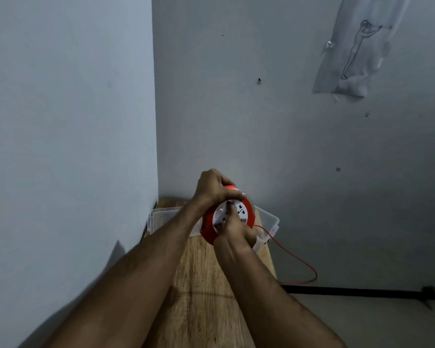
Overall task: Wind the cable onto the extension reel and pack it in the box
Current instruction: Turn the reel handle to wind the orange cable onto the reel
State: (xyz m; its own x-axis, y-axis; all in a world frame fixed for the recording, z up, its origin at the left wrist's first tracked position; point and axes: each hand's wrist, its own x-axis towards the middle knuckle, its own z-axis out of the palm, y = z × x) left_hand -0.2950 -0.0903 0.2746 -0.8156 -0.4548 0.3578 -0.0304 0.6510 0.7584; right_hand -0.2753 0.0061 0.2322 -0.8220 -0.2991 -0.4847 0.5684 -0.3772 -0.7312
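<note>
A round red extension reel (249, 209) with a white socket face is held up above the far end of a narrow wooden table (204, 280). My left hand (215, 187) grips the reel's top handle. My right hand (236, 231) is closed on the white face, at what looks like the winding knob. A thin red cable (295, 259) runs from the reel's lower right, loops down past the table's right edge and back toward it. A clear plastic box (270, 219) stands open on the table just behind and under the reel, partly hidden by my arms.
The table sits in a corner, with a wall close on the left and another behind. A black strip (362, 292) runs along the floor at the right wall's base. A plastic sheet (357, 49) is taped high on the right wall.
</note>
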